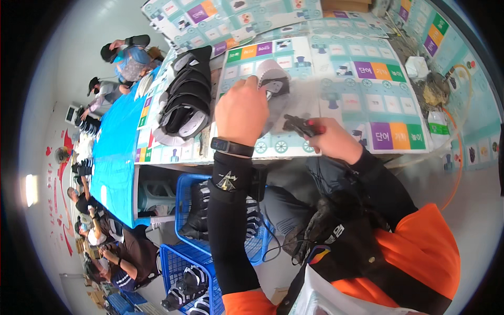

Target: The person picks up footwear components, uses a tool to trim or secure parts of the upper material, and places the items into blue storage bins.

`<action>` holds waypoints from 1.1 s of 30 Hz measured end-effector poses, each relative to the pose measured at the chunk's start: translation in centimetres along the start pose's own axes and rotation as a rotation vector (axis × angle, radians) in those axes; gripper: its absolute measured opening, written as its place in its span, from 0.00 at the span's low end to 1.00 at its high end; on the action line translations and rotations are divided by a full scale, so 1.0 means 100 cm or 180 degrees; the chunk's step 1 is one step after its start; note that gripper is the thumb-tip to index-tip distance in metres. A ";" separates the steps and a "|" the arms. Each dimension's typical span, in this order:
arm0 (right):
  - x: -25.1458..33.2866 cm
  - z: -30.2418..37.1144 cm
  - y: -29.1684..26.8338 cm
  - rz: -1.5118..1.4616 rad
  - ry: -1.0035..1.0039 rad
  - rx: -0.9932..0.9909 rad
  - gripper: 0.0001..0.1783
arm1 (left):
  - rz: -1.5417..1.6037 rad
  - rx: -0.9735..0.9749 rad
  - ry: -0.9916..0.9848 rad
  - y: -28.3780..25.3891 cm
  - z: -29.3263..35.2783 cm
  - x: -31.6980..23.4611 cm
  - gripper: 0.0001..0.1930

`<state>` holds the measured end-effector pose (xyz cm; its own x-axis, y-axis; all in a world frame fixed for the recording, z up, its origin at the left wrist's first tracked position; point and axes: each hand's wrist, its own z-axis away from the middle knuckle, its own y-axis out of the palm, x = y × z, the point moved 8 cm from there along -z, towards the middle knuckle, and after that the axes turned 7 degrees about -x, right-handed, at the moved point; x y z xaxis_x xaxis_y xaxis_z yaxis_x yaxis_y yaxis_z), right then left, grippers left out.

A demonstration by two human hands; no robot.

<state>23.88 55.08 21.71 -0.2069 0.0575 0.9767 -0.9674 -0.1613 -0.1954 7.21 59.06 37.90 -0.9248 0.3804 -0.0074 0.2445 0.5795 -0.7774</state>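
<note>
My left hand [244,111], a dark band on its wrist, is closed on the edge of a pale grey and black shoe upper [275,83] on the patterned tabletop. The exact grip of its fingertips is hidden behind the hand. Just to the right, above the table's near edge, my right hand [338,140] grips a small black hand tool with a red part [300,126]. The tool's head points left, apart from the upper; its exact kind is unclear. Left of my left hand lies a row of overlapping black and grey shoe uppers [186,100].
Blue plastic baskets [184,210] with black and white shoes stand below the table. A blue-covered table [113,152] extends left, with several people working along it. At the right are a white packet [438,128], a crumpled white bag [416,67] and an orange hose [460,157].
</note>
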 end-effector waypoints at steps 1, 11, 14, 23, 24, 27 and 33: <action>-0.001 0.006 -0.003 -0.0002 0.0269 0.0001 0.12 | 0.0039 -0.0058 -0.0078 -0.005 0.005 0.008 0.13; -0.109 -0.038 -0.263 0.3105 -0.0874 -0.2139 0.32 | 0.0727 -0.0995 -0.1199 -0.136 0.121 0.131 0.11; -0.111 -0.040 -0.280 0.3783 -0.1060 -0.2294 0.40 | -0.0238 -0.0937 -0.1928 -0.175 0.171 0.302 0.24; 0.032 0.020 -0.097 0.2394 -0.1598 -0.1530 0.20 | -0.0167 -0.0466 -0.1201 -0.028 0.122 0.316 0.41; 0.035 0.019 -0.081 0.2183 -0.1548 -0.1314 0.19 | -0.0522 -0.0479 -0.1137 -0.016 0.113 0.305 0.41; 0.039 0.023 -0.057 0.2011 -0.1639 -0.0994 0.18 | -0.1022 -0.0316 -0.0680 0.012 0.094 0.286 0.31; 0.043 0.035 -0.036 0.1862 -0.1589 -0.0713 0.15 | -0.0827 0.0218 -0.0593 0.040 0.075 0.276 0.16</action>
<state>26.95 52.45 26.95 -0.6511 -0.4314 0.6244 -0.7396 0.1758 -0.6497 -19.53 66.48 29.84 -0.9927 0.0841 0.0867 -0.0209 0.5876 -0.8089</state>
